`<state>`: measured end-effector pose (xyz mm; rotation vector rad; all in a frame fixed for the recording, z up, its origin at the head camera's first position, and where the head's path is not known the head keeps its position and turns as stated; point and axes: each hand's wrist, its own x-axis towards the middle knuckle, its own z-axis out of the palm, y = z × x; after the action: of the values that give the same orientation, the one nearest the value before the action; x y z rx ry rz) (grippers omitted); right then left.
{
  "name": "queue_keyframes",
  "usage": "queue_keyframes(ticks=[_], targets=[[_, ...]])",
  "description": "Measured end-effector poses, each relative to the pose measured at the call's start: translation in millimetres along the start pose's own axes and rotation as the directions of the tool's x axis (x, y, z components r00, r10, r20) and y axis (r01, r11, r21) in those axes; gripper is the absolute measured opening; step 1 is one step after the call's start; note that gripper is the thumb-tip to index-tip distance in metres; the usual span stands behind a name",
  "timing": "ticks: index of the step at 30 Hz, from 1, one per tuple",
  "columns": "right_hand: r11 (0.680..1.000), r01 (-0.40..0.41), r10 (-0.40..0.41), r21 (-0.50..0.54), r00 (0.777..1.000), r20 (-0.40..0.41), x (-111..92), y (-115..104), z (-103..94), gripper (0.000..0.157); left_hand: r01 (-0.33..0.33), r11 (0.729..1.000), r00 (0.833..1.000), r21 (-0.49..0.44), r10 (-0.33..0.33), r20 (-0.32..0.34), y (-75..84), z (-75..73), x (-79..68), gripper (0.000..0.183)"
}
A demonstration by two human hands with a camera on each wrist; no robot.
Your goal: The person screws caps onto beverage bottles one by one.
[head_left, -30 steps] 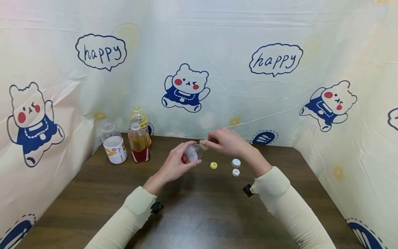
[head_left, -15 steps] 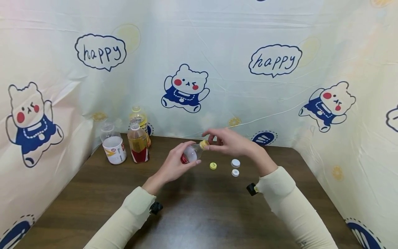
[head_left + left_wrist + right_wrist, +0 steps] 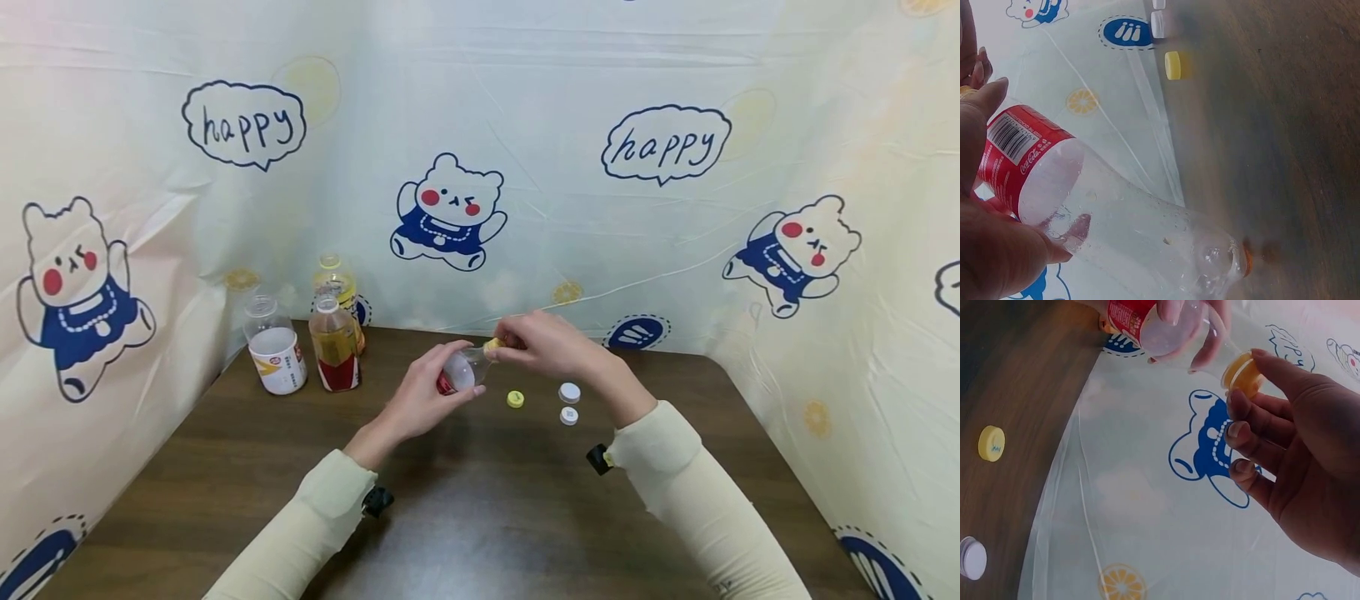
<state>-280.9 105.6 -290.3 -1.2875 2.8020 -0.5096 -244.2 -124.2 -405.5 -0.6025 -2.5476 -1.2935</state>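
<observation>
In L wrist view only, btl [image 3: 1119, 197] shows barcode [image 3: 1014, 139].

Clear bottle [image 3: 1129, 206], red label [image 3: 1007, 172]: "Coca-Cola" in white script, left wrist view; barcode [image 3: 1012, 137] beside it, digits and small print too fine to read. Backdrop [image 3: 555, 75]: "happy" in left speech bubble [image 3: 244, 125], "happy" again in right speech bubble [image 3: 666, 143]. Right wrist view: lettering in a bubble [image 3: 1291, 353], partly covered, ends "py". Yellow cap [image 3: 991, 444]: blue marks, illegible. White-labelled bottle [image 3: 277, 360]: print too small.
</observation>
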Motion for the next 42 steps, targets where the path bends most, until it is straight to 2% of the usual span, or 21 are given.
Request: queue_keyframes(ticks=[3,8,12,17,20,25,28,42], targets=[[1.0,0.011,-0.011,0.027,1.0,-0.01,-1,0,-1.6,0.026,-0.004,1.0,1.0,0.0,0.004,0.002,0.1,-0.8,-0.1,0.066],[0.988,0.047,-0.047,0.146,0.999,-0.006,-6,3,-4.7,0.037,-0.004,1.0,1.0,-0.011,0.004,0.005,-0.3,-2.3,0.0,0.066],[0.976,0.097,-0.099,0.195,0.995,0.002,-6,7,-4.1,0.036,-0.003,1.0,1.0,-0.013,0.003,0.008,-1.4,-3.2,-0.5,0.067],[0.971,0.146,-0.143,0.189,0.989,-0.029,-4,8,-0.5,0.027,-0.001,1.0,1.0,-0.019,0.001,0.013,-1.1,-3.1,-1.5,0.068],[0.977,0.157,-0.149,0.146,0.986,-0.069,-4,6,1.4,0.023,-0.001,1.0,1.0,-0.022,0.001,0.009,-0.8,-2.4,-1.4,0.068],[0.994,0.098,-0.093,0.044,0.989,-0.112,-4,3,2.3,0.025,-0.016,0.999,1.0,-0.035,0.016,0.001,0.7,-1.1,-0.4,0.066],[0.998,0.065,-0.061,0.028,0.99,-0.125,-4,2,2.8,0.026,-0.026,0.999,1.0,-0.036,0.026,-0.006,0.5,-0.8,0.5,0.065],[0.977,0.145,-0.111,0.155,0.971,-0.21,-3,5,9.8,0.023,-0.022,0.999,0.999,-0.046,0.021,-0.032,1.5,-6.6,3.5,0.068]])
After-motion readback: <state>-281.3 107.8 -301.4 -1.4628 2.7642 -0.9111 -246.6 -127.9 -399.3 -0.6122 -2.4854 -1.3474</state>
